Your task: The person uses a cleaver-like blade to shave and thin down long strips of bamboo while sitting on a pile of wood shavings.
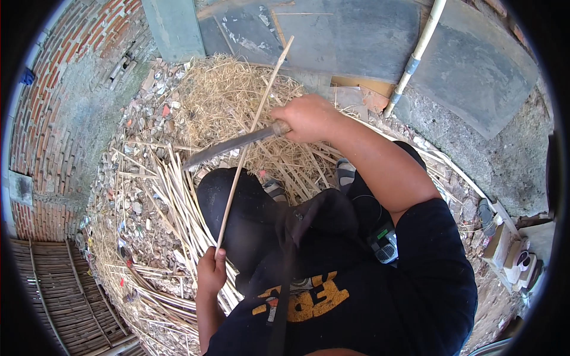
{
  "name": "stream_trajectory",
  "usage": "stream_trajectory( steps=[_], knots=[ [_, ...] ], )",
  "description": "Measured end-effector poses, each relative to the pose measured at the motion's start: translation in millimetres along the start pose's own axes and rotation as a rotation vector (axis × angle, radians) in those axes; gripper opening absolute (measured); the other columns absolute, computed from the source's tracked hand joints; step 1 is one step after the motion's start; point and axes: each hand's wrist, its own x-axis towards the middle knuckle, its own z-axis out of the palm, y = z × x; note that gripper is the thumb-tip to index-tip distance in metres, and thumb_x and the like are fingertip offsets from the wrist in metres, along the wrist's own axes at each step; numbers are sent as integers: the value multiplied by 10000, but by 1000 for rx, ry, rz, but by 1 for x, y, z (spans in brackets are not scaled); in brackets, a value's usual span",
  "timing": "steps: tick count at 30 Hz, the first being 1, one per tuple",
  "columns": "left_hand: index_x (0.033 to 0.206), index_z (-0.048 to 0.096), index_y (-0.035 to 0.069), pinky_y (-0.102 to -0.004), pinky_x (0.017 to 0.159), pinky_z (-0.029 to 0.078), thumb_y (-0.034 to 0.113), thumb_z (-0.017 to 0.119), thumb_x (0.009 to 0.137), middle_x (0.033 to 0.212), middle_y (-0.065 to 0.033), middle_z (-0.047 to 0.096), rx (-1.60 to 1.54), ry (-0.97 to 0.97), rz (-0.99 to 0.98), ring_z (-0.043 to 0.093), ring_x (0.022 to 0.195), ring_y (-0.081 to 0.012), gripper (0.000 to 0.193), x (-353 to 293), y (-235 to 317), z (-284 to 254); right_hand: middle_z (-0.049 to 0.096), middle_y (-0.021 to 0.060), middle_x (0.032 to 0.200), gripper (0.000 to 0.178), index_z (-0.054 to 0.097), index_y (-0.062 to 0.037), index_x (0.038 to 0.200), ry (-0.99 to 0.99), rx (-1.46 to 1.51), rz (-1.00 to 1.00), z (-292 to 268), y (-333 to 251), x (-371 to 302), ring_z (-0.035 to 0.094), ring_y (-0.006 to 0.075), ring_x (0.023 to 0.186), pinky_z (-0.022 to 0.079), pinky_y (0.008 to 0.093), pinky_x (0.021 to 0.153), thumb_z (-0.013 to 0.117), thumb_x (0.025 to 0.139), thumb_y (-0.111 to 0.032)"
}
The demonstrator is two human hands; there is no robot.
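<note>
Pale shavings (205,89) litter rubble (138,207); the left hand (210,274) grips a slender bamboo strip (262,102); the right hand (307,117) clenches a machete (280,127), its blade (217,149) crossing the strip.

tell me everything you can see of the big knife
The knife has a long, dark, metallic-looking blade and a brown handle, seemingly wood, partly hidden by the gripping right hand. From there the blade slants toward the picture's lower left. In view it crosses a long pale strip; whether they touch is unclear.
</note>
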Motion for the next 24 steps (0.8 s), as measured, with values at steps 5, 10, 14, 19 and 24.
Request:
stream_trajectory(
  steps=[5, 10, 14, 19, 24],
  knots=[
    [808, 546, -5, -521, 599, 443, 425, 527, 1050, 683, -256, 598, 89, 61, -41, 588, 677, -501, 494, 6, 8, 7, 707, 156, 849, 259, 688, -124, 1025, 183, 222, 175, 32, 64, 18, 713, 335, 885, 564, 486, 784, 700, 780, -205],
    [800, 541, 5, -551, 605, 456, 449, 546, 1034, 687, -261, 615, 153, 97, -33, 613, 690, -505, 502, 0, 8, 8, 701, 176, 855, 265, 706, -134, 1036, -4, 123, 143, 4, 8, -1, 709, 343, 895, 565, 488, 788, 692, 784, -214],
    [821, 538, 14, -558, 587, 459, 425, 574, 1020, 695, -264, 623, 274, 219, -38, 616, 664, -502, 458, 1, 10, 29, 705, 181, 879, 270, 718, -126, 1026, -119, 195, 141, 23, 25, 5, 706, 337, 915, 556, 488, 775, 695, 772, -215],
    [814, 523, 12, -567, 615, 462, 414, 574, 1023, 686, -267, 616, 222, 168, -94, 619, 692, -509, 456, 5, 16, 23, 718, 192, 925, 337, 711, -97, 1091, 44, 178, 126, 26, 22, 8, 704, 365, 906, 559, 496, 787, 692, 767, -187],
    [807, 519, 16, -569, 608, 452, 417, 566, 1026, 676, -260, 609, 196, 173, -96, 609, 673, -506, 460, -4, 12, 23, 719, 141, 836, 300, 708, -136, 1061, -34, -15, -60, 22, -25, -2, 710, 377, 840, 574, 493, 748, 692, 763, -166]
  ],
)
